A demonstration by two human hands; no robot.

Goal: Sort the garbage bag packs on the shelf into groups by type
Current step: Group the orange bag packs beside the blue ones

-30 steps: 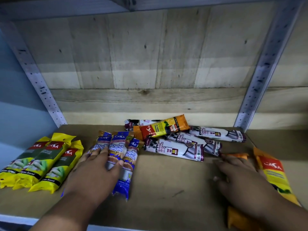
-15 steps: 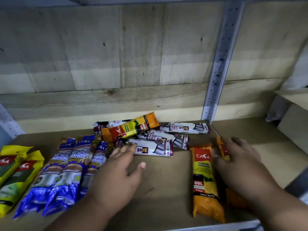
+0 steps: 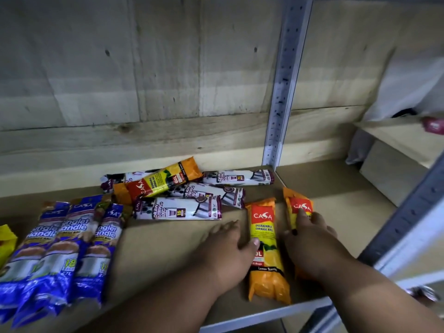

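The packs are long, flat plastic sleeves lying on the shelf (image 3: 153, 251). Three blue packs (image 3: 60, 248), printed "Singlet Handle", lie side by side at the near left, long axes running near to far with a slight lean to the right at the far end. A yellow pack (image 3: 6, 241) shows only as a corner at the left edge. At the far middle sits a loose heap: white packs (image 3: 177, 209) marked "Draw String Bag" lie roughly left to right, and an orange pack (image 3: 159, 182) rests across them, tilted up to the right. Two more orange packs lie at the near right, both running near to far: the left orange pack (image 3: 264, 241), labelled "Degradable Garbage Bag", and the right orange pack (image 3: 298, 207), mostly covered.

The left hand (image 3: 225, 251) lies palm down on the shelf, fingers straight and together, thumb touching the left orange pack's edge. The right hand (image 3: 312, 243) rests over the right orange pack, fingers pointing far; it seems to press rather than pinch, though the grip is partly hidden. Both forearms reach in from the near edge.
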